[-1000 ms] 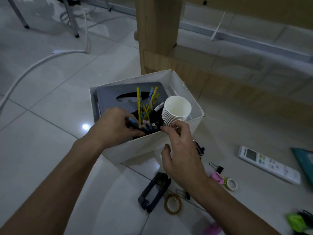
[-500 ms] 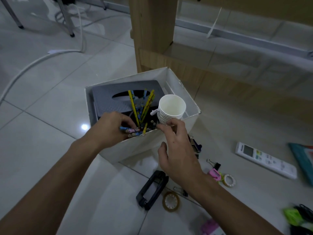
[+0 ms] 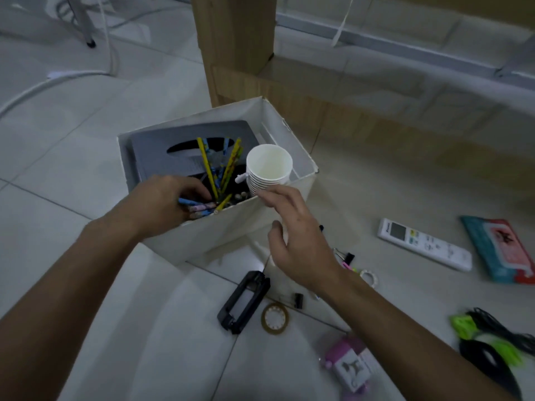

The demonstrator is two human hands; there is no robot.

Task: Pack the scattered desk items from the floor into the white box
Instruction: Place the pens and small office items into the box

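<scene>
While left hand grips the pencils low inside the box by its near wall, right hand is spread, holding nothing, index tip at the cups. Advice: seat pencils flat before release; brace cups so stack does not tip.

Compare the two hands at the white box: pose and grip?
1. The left hand reaches inside the white box; the right hand is outside, over its near rim.
2. The left hand curls round a bundle of pencils; the right hand is loosely spread and holds nothing.
3. The right hand's fingers are at the paper cup stack, contact unclear; the left hand is apart from it.
Shared: both are bare, at the box's near side.
</scene>
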